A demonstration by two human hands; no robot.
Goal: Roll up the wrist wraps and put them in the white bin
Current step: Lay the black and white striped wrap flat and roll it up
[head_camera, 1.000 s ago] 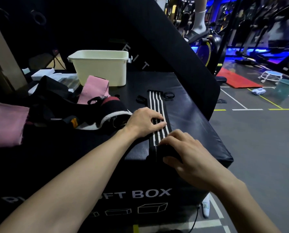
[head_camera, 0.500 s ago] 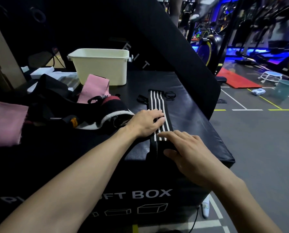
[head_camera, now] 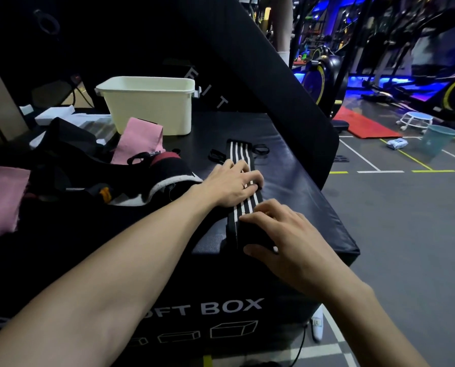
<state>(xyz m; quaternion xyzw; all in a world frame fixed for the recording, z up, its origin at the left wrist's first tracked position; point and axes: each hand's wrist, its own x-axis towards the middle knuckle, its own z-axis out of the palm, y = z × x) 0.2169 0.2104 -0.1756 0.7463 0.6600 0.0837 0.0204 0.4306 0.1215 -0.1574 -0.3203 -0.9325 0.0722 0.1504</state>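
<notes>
Wrist wrap, black with white lengthwise stripes, laid out flat along the top of a black padded box, near end at the box's front edge, far end pointing toward the white bin. Near end turned up into a short dark roll under the right hand. Right hand set over that roll, fingers curled across the top and fingertips touching the striped band just ahead of it, thumb tucked against the roll's near side: grasping the rolled end. Left hand further along the same band, palm down, fingers straight and spread over the stripes, pressing the wrap flat, clasping nothing. Two thin black loops beside the far end of the wrap, one on each side. White bin upright at the back of the box top, well apart from both hands; contents hidden from this angle. Between bin and left forearm, a heap of dark gear with a white-edged strap and a folded pink band leaning out of it. More pink fabric at the far left edge. White lettering "BOX" on the box's front face. Beyond the box to the right, grey gym floor with painted lines, a red mat, a pale blue bucket and exercise machines in blue light.
</notes>
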